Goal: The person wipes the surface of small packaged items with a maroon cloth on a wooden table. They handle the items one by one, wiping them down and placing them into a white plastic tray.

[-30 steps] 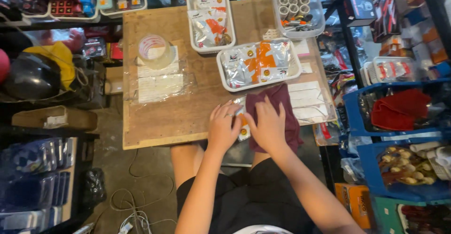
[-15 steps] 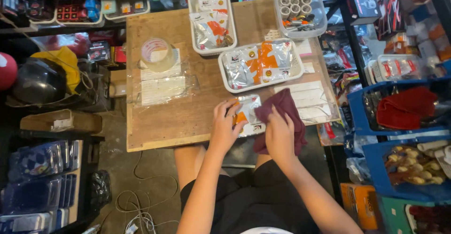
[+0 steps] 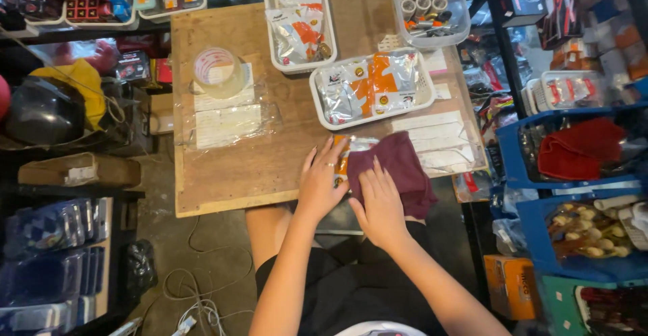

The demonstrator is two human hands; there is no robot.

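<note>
Head view — both hands on maroon cloth (image 3: 398, 171)

Wooden board (image 3: 270, 167) bearing a tape roll (image 3: 214, 69), plastic-covered labels (image 3: 226, 123), two white trays (image 3: 324, 103) of packets, a clear tub (image 3: 451, 12), a packet (image 3: 343, 167) and a maroon cloth (image 3: 401, 171).

A dark maroon cloth (image 3: 395, 171) lies rumpled at the near edge of the desk, draped over most of a flat silver-and-orange packet (image 3: 345, 157), whose left end peeks out from under it.
</note>
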